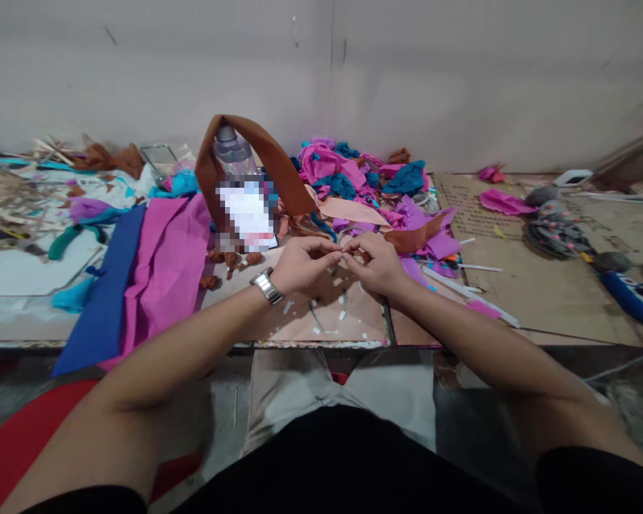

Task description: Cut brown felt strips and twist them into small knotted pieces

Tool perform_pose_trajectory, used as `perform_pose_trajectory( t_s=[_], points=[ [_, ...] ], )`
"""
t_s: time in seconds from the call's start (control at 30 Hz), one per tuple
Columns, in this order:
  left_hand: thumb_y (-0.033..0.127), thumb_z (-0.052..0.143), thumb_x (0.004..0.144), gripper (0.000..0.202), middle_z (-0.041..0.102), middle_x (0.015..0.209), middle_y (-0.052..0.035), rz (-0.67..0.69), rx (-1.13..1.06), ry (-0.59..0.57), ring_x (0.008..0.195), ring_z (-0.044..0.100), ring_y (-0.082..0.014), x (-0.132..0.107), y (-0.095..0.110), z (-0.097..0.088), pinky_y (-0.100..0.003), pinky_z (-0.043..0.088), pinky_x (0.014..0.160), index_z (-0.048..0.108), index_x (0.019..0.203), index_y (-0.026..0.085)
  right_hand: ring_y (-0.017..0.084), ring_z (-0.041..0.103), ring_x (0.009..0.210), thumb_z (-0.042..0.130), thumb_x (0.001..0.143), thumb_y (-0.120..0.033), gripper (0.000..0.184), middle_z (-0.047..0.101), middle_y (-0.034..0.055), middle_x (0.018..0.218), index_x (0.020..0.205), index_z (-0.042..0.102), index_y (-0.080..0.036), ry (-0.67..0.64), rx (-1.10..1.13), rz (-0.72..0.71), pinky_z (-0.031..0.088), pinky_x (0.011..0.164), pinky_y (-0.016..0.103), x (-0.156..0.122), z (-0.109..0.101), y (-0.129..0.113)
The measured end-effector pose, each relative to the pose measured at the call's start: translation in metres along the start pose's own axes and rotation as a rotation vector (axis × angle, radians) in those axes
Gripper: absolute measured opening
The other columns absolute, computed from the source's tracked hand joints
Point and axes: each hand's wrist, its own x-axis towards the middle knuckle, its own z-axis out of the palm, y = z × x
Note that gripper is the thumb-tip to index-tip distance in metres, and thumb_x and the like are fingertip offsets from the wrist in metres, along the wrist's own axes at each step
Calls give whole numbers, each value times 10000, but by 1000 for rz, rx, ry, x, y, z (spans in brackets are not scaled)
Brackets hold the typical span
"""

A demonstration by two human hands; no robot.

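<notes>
My left hand (304, 263), with a metal watch (268, 286) on its wrist, is closed in a pinch above the near part of the table. Its fingertips meet those of my right hand (375, 263), which is pinched too. Whatever lies between them is too small and covered to name; a bit of brown shows by the right fingers. Behind the hands, a long brown paper strip (265, 146) arches over a clear bottle (234, 153). Small twisted brown paper pieces (230, 263) lie left of my left hand, near a phone with a blurred screen (249, 214).
Crumpled pink, purple and teal paper (348, 175) is heaped behind the hands. Pink sheets (166, 250) and a blue sheet (104, 285) overhang the front edge at left. White strips (471, 293) lie on cardboard (514, 278) at right, near a dark wire bundle (557, 230).
</notes>
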Motion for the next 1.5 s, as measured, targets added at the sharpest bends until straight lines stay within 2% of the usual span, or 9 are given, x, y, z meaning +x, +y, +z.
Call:
perform_pose_trajectory(
  t_s=[0.13, 0.37, 0.67, 0.9, 0.97, 1.07, 1.17, 1.37, 1.5],
  points=[
    [475, 754, 893, 318, 812, 859, -67, 79, 79, 54, 746, 728, -174, -1, -1, -1, -279, 558, 692, 824, 941, 168, 208, 684, 836, 712, 940, -310, 92, 770, 26, 878, 892, 721, -231, 37, 49, 24, 488, 812, 355, 0, 1, -2],
    [354, 707, 961, 200, 829, 928, -49, 441, 350, 143, 846, 778, -166, -2, 0, -5, -273, 582, 822, 816, 941, 188, 207, 712, 851, 721, 932, -318, 102, 790, 37, 909, 901, 737, -222, 69, 128, 86, 532, 800, 341, 0, 2, -4],
    [283, 681, 971, 151, 827, 954, -47, 577, 471, 169, 870, 783, -160, -1, -2, -5, -259, 585, 824, 797, 993, 188, 194, 699, 803, 721, 929, -355, 150, 778, 33, 866, 908, 752, -210, 67, 214, 202, 525, 725, 313, -2, 5, -7],
    [291, 664, 989, 154, 819, 918, -37, 640, 544, 191, 835, 775, -150, 1, -4, -6, -257, 579, 783, 778, 976, 189, 193, 711, 822, 721, 923, -341, 136, 782, 31, 891, 922, 753, -208, 56, 261, 232, 535, 763, 318, -2, 6, -7],
    [284, 633, 1006, 166, 813, 913, -52, 724, 639, 173, 830, 770, -160, 3, -5, -9, -276, 580, 775, 768, 991, 189, 193, 713, 822, 710, 920, -323, 122, 782, 29, 892, 929, 752, -209, 51, 262, 231, 537, 769, 319, -2, 6, -7],
    [259, 566, 1033, 194, 797, 932, -90, 864, 798, 70, 847, 756, -185, 7, -6, -16, -328, 584, 797, 743, 1051, 183, 204, 718, 841, 689, 916, -310, 116, 785, 31, 911, 936, 748, -213, 43, 249, 228, 546, 787, 331, 0, 5, -6],
    [237, 493, 1058, 236, 779, 952, -110, 888, 871, -7, 889, 745, -195, 10, -5, -21, -365, 588, 841, 714, 1120, 181, 212, 725, 856, 684, 912, -307, 109, 786, 31, 914, 926, 744, -216, 42, 247, 213, 552, 808, 341, 1, 4, -5],
    [198, 502, 1052, 206, 771, 941, -90, 957, 937, 8, 870, 730, -185, 11, -4, -22, -343, 584, 788, 683, 1146, 167, 209, 721, 846, 684, 909, -306, 115, 777, 38, 905, 921, 741, -207, 20, 236, 222, 543, 784, 327, 0, 3, -5],
    [177, 511, 1037, 188, 765, 915, -86, 980, 937, 11, 843, 723, -185, 11, -2, -22, -344, 580, 768, 687, 1102, 160, 203, 719, 842, 682, 907, -298, 111, 774, 35, 895, 924, 741, -206, 15, 232, 211, 538, 771, 317, 0, 3, -5]
  ],
)
